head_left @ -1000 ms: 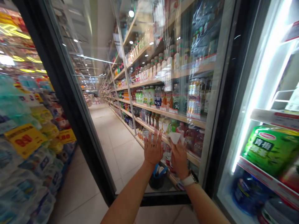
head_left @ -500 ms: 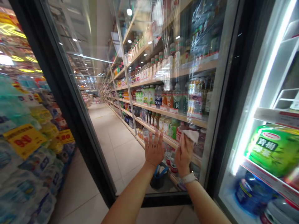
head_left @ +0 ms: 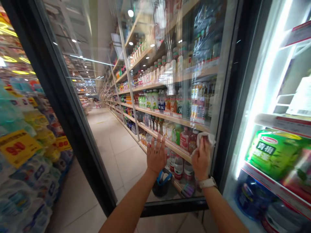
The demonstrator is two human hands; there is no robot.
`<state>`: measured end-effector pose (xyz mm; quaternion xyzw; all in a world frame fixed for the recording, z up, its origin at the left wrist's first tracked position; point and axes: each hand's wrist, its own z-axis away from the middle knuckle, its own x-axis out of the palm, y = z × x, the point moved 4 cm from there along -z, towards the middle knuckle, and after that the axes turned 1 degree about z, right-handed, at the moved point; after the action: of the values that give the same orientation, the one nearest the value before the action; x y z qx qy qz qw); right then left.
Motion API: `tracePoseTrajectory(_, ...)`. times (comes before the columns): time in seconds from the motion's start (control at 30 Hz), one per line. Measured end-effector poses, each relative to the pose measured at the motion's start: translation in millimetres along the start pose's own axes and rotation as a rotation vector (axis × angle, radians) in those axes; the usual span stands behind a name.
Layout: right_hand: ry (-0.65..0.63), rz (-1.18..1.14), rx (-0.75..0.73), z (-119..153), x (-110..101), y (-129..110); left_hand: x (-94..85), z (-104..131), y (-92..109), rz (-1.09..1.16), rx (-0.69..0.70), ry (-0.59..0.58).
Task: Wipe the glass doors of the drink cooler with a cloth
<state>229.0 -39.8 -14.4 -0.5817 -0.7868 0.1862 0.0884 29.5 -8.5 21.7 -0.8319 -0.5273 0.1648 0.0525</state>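
Note:
A glass door [head_left: 126, 155] in a black frame stands before me, with drink shelves showing in or through its pane. My left hand [head_left: 156, 155] lies flat against the glass at the lower middle, fingers stretched and holding nothing. Near the pane's lower right side, my right hand [head_left: 202, 158] presses a white cloth [head_left: 209, 139] to the glass; part of the cloth is hidden under the fingers. A pale band circles my right wrist.
To the right, a lit cooler shelf holds a green pack [head_left: 272, 152] and a blue-wrapped pack [head_left: 255, 195]. Stacked bottled goods with a yellow price sign [head_left: 18, 147] rise at left. A dark bucket [head_left: 161, 187] with a blue rim shows through the glass, low down.
My right hand has moved right with the cloth, toward the door frame's right side. My left hand stays flat on the glass. The view has shifted slightly.

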Motion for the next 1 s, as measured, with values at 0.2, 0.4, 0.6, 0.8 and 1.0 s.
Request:
tracePoseTrajectory(0.2,0.104,-0.045,0.046,-3,0,-5,0.6,4,2,-0.004,-0.007,-0.015)
tracePoseTrajectory(0.4,-0.116,-0.143,-0.171,39,38,-75,2.5,7,2,-0.036,0.002,-0.008)
tracePoseTrajectory(0.6,-0.199,-0.154,-0.32,51,43,-83,2.2,6,1,-0.04,0.014,0.021)
tracePoseTrajectory(0.8,0.012,-0.031,-0.106,12,8,-13,0.9,5,0,-0.014,0.0,-0.023)
tracePoseTrajectory(1.0,0.166,-0.022,0.015,1,-6,5,0.2,5,3,-0.011,-0.01,-0.018)
